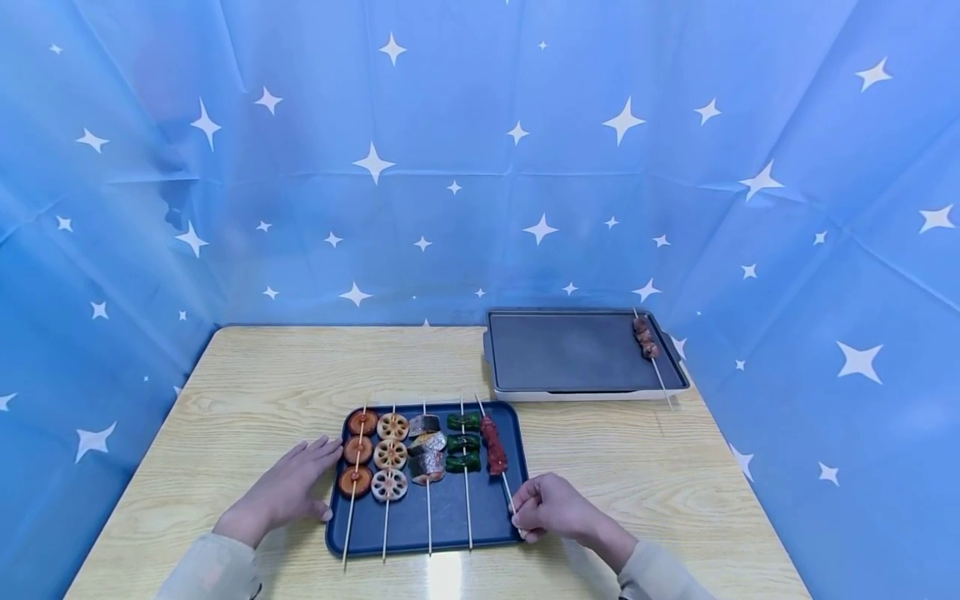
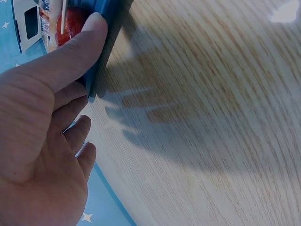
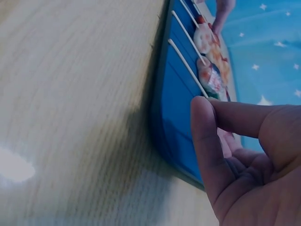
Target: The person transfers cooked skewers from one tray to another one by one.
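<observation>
A dark blue tray (image 1: pixel 448 521) holds several skewers side by side. From the left they carry brown-orange round slices (image 1: pixel 357 451), lotus root slices (image 1: pixel 390 454), silvery-skinned fish pieces (image 1: pixel 427 446), green pepper pieces (image 1: pixel 462 444) and red meat. My right hand (image 1: pixel 555 506) pinches the lower end of the red meat skewer (image 1: pixel 492 446) between thumb and index finger at the tray's right edge. At the left edge my left hand (image 1: pixel 288 485) touches the tray with relaxed fingers, its thumb (image 2: pixel 96 30) on the rim in the left wrist view.
Behind the tray, at the back right, stands a flat griddle (image 1: pixel 562 358) with a dark plate. A browned meat skewer (image 1: pixel 646 337) lies along its right side, the stick reaching past the front edge. A blue star-patterned curtain (image 1: pixel 450 208) encloses the wooden table (image 1: pixel 300 375).
</observation>
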A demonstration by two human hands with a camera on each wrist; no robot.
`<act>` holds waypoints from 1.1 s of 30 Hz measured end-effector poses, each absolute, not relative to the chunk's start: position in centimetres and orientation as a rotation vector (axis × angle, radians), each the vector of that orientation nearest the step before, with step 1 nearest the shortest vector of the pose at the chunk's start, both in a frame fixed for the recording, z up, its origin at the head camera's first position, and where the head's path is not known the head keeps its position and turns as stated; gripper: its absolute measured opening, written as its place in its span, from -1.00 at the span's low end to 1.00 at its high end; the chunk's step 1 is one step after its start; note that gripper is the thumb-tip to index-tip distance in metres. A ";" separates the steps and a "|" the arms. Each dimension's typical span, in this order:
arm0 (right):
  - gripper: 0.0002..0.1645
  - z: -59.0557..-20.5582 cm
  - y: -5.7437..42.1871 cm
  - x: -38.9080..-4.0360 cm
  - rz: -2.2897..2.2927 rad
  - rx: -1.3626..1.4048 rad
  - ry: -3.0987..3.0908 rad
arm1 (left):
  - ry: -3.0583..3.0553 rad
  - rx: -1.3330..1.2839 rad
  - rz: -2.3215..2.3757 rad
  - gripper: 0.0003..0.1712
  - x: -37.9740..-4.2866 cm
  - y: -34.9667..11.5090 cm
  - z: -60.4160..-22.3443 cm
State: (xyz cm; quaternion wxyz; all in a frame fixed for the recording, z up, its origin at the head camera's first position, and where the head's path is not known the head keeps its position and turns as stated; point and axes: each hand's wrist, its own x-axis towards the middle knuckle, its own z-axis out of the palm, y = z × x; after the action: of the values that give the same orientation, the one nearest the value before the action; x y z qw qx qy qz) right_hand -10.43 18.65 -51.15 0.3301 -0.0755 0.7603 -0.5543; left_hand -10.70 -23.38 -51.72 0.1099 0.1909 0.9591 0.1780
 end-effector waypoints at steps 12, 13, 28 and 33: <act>-0.85 -51.9 17.2 -9.6 -1.474 -0.190 1.973 | 2.818 0.561 0.520 0.02 -10.7 -23.3 -51.5; -0.87 -52.0 17.1 -9.5 -1.472 -0.188 1.973 | 2.820 0.567 0.516 0.02 -10.7 -23.3 -51.5; -0.84 -52.1 16.1 -10.1 -1.313 -0.213 2.084 | 2.811 0.553 0.518 0.02 -10.8 -23.4 -51.7; -0.83 -52.2 16.1 -10.2 -1.273 -0.235 2.112 | 2.807 0.549 0.520 0.02 -10.8 -23.4 -51.8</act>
State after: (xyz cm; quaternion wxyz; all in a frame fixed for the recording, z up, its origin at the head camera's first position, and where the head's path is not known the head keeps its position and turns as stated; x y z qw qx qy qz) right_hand -10.24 16.11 -52.23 0.3260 -0.0898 0.8060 -0.4858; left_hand -10.82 -23.37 -51.80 0.1168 0.1877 0.9589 0.1778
